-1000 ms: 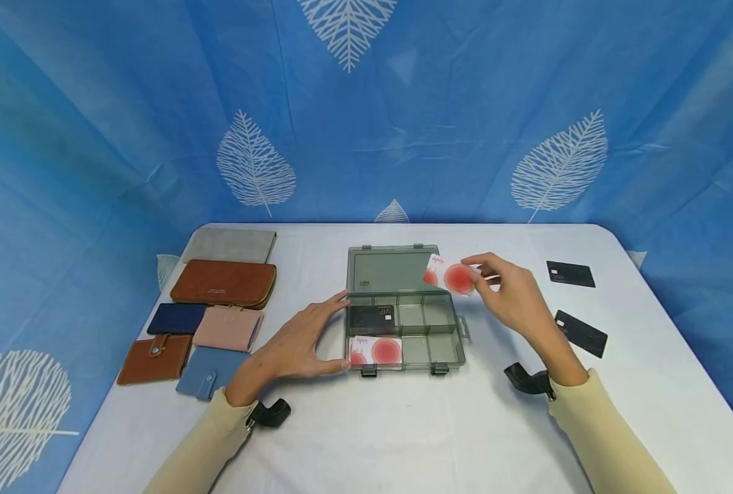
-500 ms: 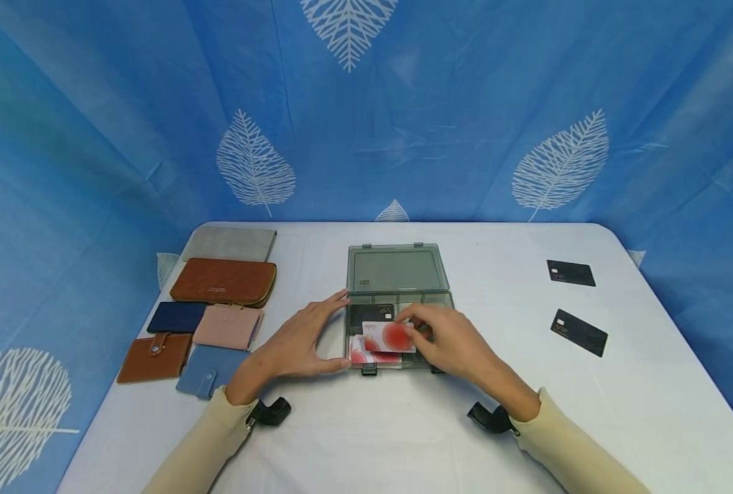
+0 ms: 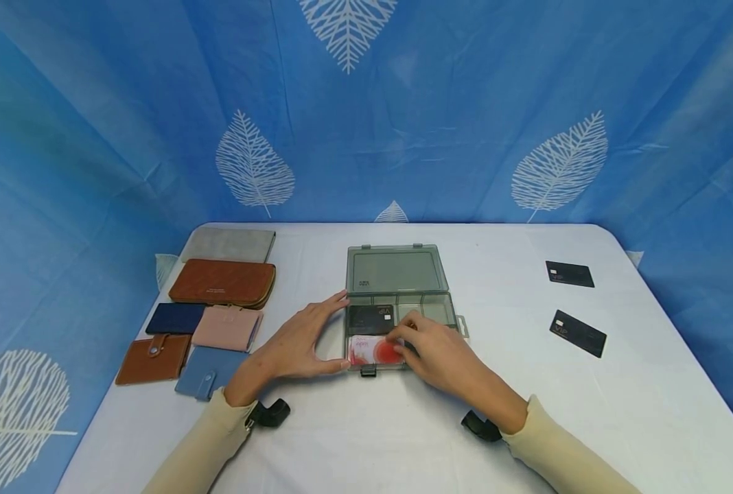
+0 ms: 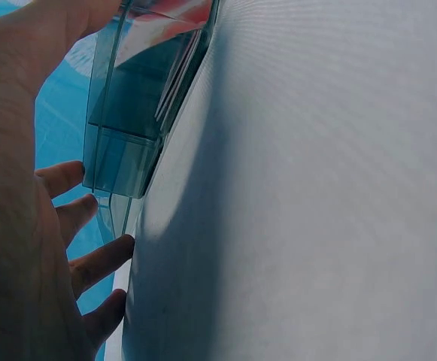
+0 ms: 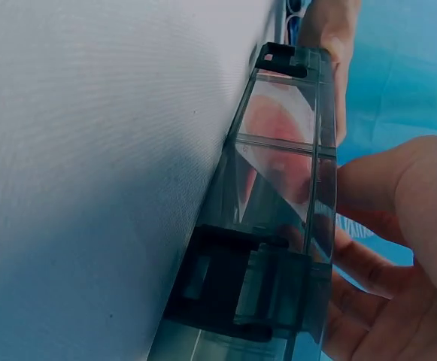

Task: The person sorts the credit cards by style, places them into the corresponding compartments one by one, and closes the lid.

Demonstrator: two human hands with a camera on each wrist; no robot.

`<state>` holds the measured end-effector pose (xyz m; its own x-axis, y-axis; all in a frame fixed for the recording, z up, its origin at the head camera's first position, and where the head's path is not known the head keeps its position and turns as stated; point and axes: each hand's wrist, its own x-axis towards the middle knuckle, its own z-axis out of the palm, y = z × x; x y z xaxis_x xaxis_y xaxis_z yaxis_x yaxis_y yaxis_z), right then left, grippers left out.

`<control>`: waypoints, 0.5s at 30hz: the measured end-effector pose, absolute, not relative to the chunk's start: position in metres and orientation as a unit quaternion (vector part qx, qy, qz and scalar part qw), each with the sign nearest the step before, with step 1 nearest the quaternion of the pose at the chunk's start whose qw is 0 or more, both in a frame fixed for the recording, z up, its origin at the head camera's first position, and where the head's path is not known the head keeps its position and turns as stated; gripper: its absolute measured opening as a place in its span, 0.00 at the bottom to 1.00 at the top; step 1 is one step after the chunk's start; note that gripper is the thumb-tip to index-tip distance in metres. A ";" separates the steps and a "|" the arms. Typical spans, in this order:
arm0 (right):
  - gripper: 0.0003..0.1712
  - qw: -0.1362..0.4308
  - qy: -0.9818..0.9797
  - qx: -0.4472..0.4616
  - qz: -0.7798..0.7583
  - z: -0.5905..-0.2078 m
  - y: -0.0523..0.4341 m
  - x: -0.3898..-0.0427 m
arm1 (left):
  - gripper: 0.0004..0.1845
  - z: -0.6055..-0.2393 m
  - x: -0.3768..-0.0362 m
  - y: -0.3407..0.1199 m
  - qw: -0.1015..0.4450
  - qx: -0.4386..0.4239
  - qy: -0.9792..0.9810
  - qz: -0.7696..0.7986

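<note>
Right hand [image 3: 431, 350]: fingertips are curling down onto the red-and-white card [image 3: 374, 350], pinching and pressing it at its right end.
Left hand [image 3: 298, 339]: it is lying spread and relaxed, thumb and fingertips bracing the left wall of the smoky clear box [image 3: 455, 307].
Card's place: it is sitting in the near-left compartment, just near of the black VIP card [image 3: 371, 319] in the far-left one.
Card's look: white plastic with round red blots, small print along the top edge; through the wall in the right wrist view it is showing as a pink-red blur [image 5: 282, 150].
Handling, my call: thin, light, stiff and slick, likely to skid under a flat finger; taking it by the short edges or long rims looks safest.
Box: lid lying open flat on the far side, latches on the near wall.
Around: wallets [image 3: 224, 283] lying on the left of the white table [image 3: 366, 425], two more black cards [image 3: 569, 274] on the right.
</note>
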<state>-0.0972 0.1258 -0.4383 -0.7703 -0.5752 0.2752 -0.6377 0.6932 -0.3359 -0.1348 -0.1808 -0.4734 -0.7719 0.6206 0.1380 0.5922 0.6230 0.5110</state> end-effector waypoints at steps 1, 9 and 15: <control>0.09 0.074 -0.917 0.332 0.206 -0.439 0.125 -0.097 | 0.57 -0.473 -0.135 -0.181 0.025 0.337 0.901 0.272; 0.15 0.067 -0.923 0.337 0.172 -0.439 0.124 -0.093 | 0.58 -0.474 -0.134 -0.181 0.025 0.336 0.902 0.270; 0.16 0.053 -0.926 0.340 0.158 -0.442 0.121 -0.091 | 0.58 -0.475 -0.135 -0.181 0.020 0.336 0.904 0.264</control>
<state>-0.0912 0.1215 -0.4424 -0.7636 -0.6121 0.2055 -0.6456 0.7191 -0.2570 -0.1348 -0.1809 -0.4749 -0.7729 0.6185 0.1415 0.5974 0.6344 0.4906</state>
